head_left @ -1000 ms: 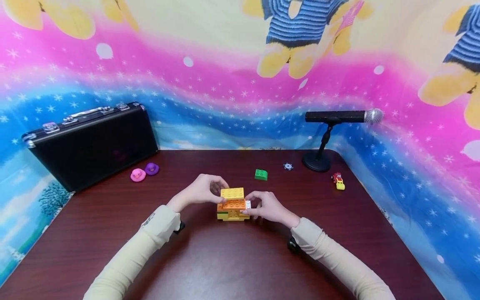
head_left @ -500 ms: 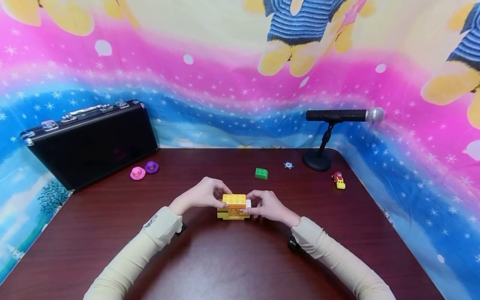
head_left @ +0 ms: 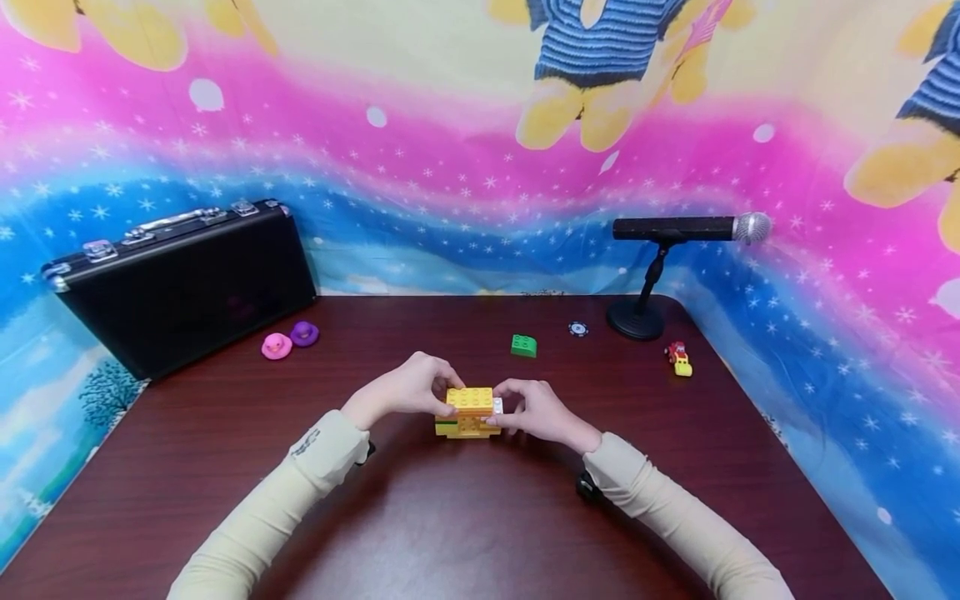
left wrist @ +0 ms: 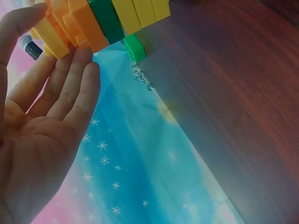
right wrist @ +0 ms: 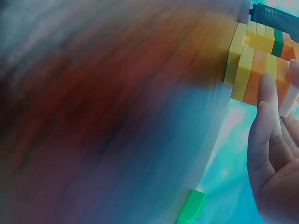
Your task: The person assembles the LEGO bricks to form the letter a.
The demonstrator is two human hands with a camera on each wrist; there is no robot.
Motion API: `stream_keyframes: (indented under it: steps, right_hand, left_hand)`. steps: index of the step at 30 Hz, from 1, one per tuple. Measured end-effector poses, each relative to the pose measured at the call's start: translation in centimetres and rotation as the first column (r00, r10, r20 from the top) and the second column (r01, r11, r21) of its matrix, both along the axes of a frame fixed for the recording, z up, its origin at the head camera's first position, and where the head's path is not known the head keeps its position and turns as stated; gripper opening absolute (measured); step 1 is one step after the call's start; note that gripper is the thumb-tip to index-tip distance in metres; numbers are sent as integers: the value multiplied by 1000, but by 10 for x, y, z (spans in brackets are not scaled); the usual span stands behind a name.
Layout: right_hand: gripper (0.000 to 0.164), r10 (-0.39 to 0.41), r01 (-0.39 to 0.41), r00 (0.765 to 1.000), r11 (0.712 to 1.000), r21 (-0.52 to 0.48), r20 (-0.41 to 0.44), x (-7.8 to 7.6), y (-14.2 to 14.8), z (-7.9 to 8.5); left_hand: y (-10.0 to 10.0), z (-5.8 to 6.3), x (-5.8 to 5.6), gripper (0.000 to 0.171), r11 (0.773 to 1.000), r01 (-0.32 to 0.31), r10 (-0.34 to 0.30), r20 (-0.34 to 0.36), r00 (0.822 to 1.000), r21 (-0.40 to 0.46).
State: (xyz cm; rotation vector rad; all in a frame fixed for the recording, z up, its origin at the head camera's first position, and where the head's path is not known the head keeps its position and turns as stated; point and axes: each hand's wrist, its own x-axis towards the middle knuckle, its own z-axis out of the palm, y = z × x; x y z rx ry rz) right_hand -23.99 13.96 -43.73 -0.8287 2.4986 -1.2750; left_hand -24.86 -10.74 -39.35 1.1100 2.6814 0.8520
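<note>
A stack of toy building bricks (head_left: pixel 472 428) stands on the table in front of me, in yellow and orange layers with a green piece. On its top lies a yellow brick (head_left: pixel 470 397), its studs facing up. My left hand (head_left: pixel 408 387) pinches this brick from the left, thumb in front and fingers behind; the left wrist view shows its palm facing the layers. From the other side, my right hand (head_left: pixel 546 412) grips the stack's right end beside a white brick (head_left: pixel 498 406). In the right wrist view its fingers (right wrist: pixel 267 88) lie against the layers.
Behind the stack lies a green brick (head_left: pixel 523 346), with a poker chip (head_left: pixel 577 329) farther back. A microphone on a stand (head_left: pixel 636 320) and a toy car (head_left: pixel 678 359) are at right. Pink (head_left: pixel 277 346) and purple ducks (head_left: pixel 304 333) sit by a black case (head_left: pixel 187 292).
The left hand has lowered the yellow brick, which was raised at the back, onto the orange layer. Its studs now lie level on top. The right hand has kept its hold.
</note>
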Motion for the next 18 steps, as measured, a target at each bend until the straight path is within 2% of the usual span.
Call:
stream_keyframes:
  steps: [5, 12, 18]
  right_hand:
    - [58, 6, -7, 999, 1000, -12, -43, 2, 0, 2]
    - [46, 12, -8, 995, 999, 38, -100, 6, -2, 5]
    - [44, -5, 15, 994, 996, 92, -112, 7, -2, 6]
  left_hand:
    - [1, 5, 2, 31, 999, 12, -12, -2, 1000, -32]
    - [3, 9, 0, 28, 996, 22, -23, -15, 1000, -82]
    - [5, 10, -2, 29, 996, 17, -14, 31, 999, -89]
